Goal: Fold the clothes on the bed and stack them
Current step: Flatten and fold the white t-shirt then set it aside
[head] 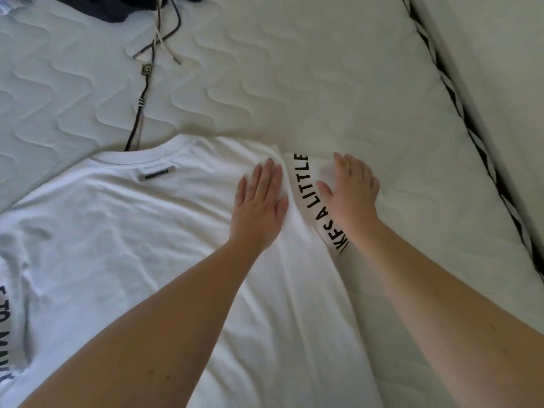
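Note:
A white T-shirt [141, 231] lies spread flat on the bed, its neckline and a small grey label pointing away from me. Its right sleeve [306, 184], printed with black letters, sticks out at the shirt's right shoulder. My left hand [259, 201] lies flat with straight fingers on the shoulder area of the shirt. Just to its right, my right hand [350, 189] presses flat on the lettered sleeve. Black lettering also shows on the left sleeve [11, 334] at the frame's left edge.
The quilted white mattress [265, 83] fills the view. A dark garment [164, 4] with long drawstrings and a small charm lies at the top, its cords reaching the shirt's collar. A black-and-white piped mattress edge [459, 107] runs down the right side.

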{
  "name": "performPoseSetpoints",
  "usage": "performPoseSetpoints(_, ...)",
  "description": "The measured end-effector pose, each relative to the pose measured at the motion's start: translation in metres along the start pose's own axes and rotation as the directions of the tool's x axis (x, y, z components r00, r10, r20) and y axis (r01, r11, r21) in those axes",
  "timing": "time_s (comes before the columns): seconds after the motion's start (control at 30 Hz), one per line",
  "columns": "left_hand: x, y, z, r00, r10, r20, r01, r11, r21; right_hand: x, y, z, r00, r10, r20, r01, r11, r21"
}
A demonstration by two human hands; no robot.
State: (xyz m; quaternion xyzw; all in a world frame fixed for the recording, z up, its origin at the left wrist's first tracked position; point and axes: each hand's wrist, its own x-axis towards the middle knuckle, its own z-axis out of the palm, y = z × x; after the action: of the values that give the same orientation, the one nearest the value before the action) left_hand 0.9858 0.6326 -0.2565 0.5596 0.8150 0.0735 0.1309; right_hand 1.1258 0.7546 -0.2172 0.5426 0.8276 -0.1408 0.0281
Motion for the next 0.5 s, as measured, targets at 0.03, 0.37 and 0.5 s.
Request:
performPoseSetpoints(0.03, -0.001, 0.001, 0.007, 1.0, -0.007, -0.029, 0.007, 1.0, 0.015, 0.007, 0.001, 0.001, 0.999, -0.043, -0.018, 0.042, 0.998, -0.046)
performPoseSetpoints(0.37, 0.001, -0.003, 0.019, 0.995, -0.024, -0.101, 0.026, 1.0, 0.017, 0.037, 0.022, -0.026, 0.981, -0.152, 0.119, 0.159, 0.986, -0.052)
performPoseSetpoints(0.5, 0.003, -0.004, 0.021, 0.998, -0.042, -0.056, 0.045, 0.998, 0.051, 0.018, 0.059, -0.042, 0.993, -0.052, 0.106, 0.059, 0.996, -0.065)
